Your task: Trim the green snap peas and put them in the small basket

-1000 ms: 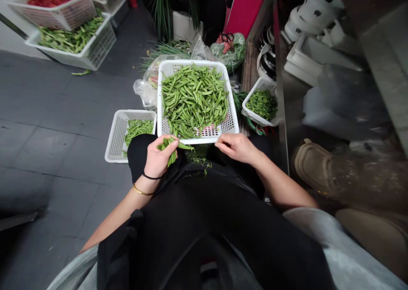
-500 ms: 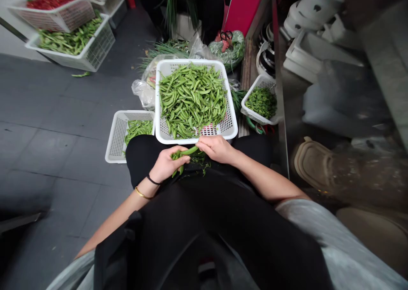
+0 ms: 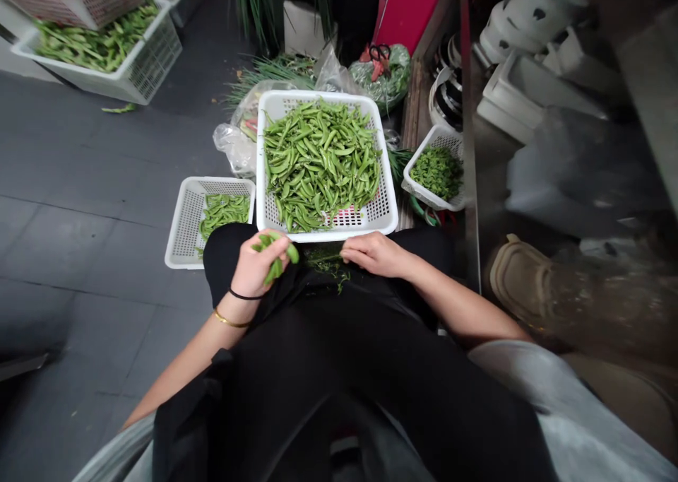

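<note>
My left hand (image 3: 251,264) is closed around several sugar snap peas (image 3: 274,270) that stick out between thumb and fingers. To its right, my right hand (image 3: 378,254) pinches the end of a thin green string (image 3: 325,258), which stretches toward the left hand. Stringy green trimmings (image 3: 336,278) lie on the dark cloth in my lap, below the hands. Just beyond both hands stands a large white basket (image 3: 323,236), with a heap of sugar snap peas (image 3: 323,164) in it. A smaller white basket (image 3: 180,231) beside my left knee holds fewer pods (image 3: 225,212).
A basket of leafy greens (image 3: 407,182) stands at right, along a metal edge. Stacked baskets (image 3: 132,79) with green and red produce are at upper left. Scissors (image 3: 379,52) rest on a bagged vegetable. Another person's dark-clothed legs (image 3: 357,15) show behind long green stalks (image 3: 254,8).
My hands have moved apart. The left moved left with its pods; the right moved right, and a thin string now runs from its fingers where a pod was held between both hands.
</note>
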Motion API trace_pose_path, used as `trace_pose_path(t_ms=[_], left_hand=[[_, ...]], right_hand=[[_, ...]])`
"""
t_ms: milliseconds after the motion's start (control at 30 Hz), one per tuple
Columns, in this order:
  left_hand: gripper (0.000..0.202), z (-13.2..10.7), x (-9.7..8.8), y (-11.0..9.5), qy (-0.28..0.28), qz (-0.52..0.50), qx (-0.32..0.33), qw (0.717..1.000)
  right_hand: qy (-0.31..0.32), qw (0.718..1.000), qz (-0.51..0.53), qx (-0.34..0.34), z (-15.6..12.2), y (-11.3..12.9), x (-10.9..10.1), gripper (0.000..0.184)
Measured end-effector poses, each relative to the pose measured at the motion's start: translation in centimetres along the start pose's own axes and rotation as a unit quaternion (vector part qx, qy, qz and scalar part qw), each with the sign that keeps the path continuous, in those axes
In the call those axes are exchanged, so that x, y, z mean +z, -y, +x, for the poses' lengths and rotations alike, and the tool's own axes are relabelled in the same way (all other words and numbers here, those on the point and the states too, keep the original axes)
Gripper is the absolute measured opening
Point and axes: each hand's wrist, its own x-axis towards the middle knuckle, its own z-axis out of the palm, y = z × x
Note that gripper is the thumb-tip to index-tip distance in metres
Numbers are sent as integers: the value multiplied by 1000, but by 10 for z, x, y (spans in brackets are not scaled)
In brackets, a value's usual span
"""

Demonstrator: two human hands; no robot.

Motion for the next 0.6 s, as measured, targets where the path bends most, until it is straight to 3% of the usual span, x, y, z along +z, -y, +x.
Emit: trace_pose_path(t_ms=[67,167,267,333,367,433,500,600], left_hand=[[26,6,-14,-2,1,-82,-19,996],[29,12,-25,-5,53,-176,-85,979],[22,14,-22,-2,92,-233,-146,957],[17,14,-17,2,109,-243,-166,949],[16,13,-15,3,117,-237,-170,949],[17,11,-13,5,131,-212,-167,954],[17,8,-13,4,139,-180,-160,960],[22,6,-13,4,112,-136,-157,972]], right_hand=[[85,995,9,47,-13,-10,-13,22],[186,974,32,126,-10,-22,-31,39],[128,975,-36,177,32,-31,-31,37],[71,950,-190,239,74,-40,-19,41],[99,929,-232,271,95,-45,-11,45],[122,918,-245,288,127,-56,3,46],[135,916,-243,289,143,-63,9,41],[125,916,-257,280,134,-61,0,35]])
